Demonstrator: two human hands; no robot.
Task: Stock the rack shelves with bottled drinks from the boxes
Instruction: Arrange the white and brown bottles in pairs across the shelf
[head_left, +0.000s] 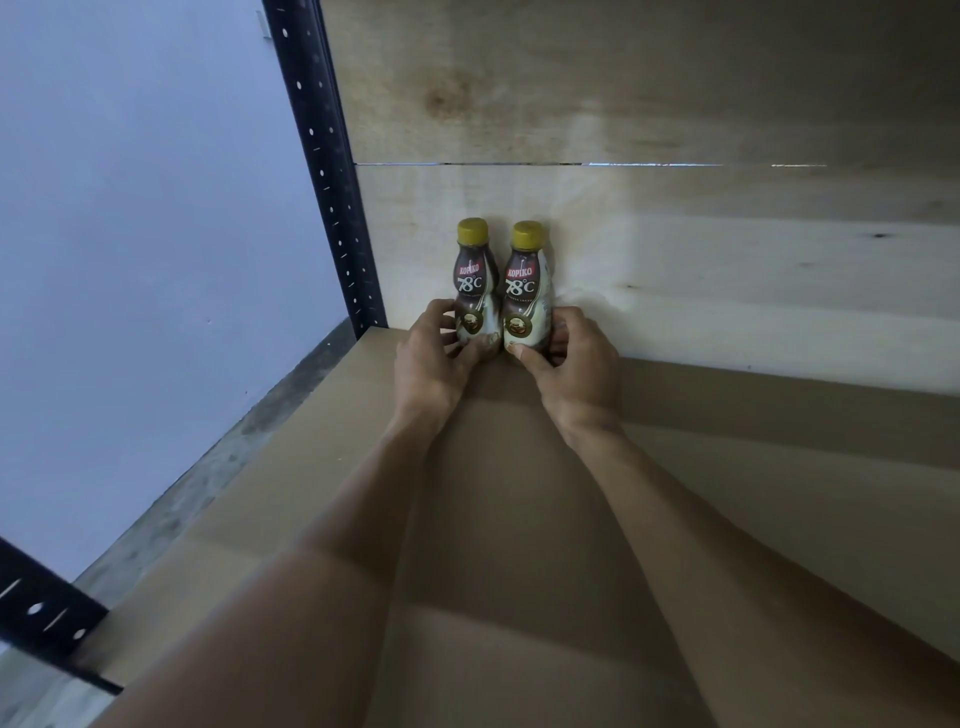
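Two small coffee bottles with yellow caps and brown-and-cream labels stand side by side at the back of the shelf board (727, 467), against the plywood back panel. My left hand (431, 364) grips the base of the left bottle (474, 283). The right bottle (524, 291) is held low down by my right hand (576, 364), thumb in front and fingers round its right side. Both bottles are upright and touch each other. Both forearms reach in from the bottom of the view.
A black perforated rack upright (332, 176) stands just left of the bottles, and a second black rack post (41, 608) crosses the lower left corner. The plywood back panel (675, 249) closes the rear. A pale wall (130, 260) and grey floor strip lie left.
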